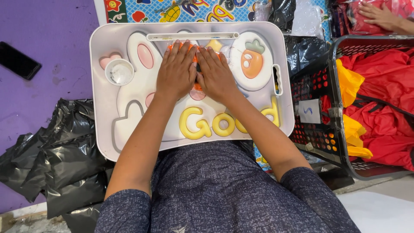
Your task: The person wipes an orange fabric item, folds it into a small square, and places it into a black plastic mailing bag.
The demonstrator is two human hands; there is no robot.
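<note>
A white lap tray with a rabbit and carrot picture lies across my lap. Both hands press flat, side by side, on a folded orange item at the tray's middle. My left hand covers its left part and my right hand covers its right part. Only thin orange edges show at the fingertips and between the palms. A round white cup hollow sits in the tray to the left of my hands.
A black mesh basket full of red and yellow fabric stands at the right. Black plastic bags pile at the lower left. A dark phone lies on the purple mat. Another person's hand is at the top right.
</note>
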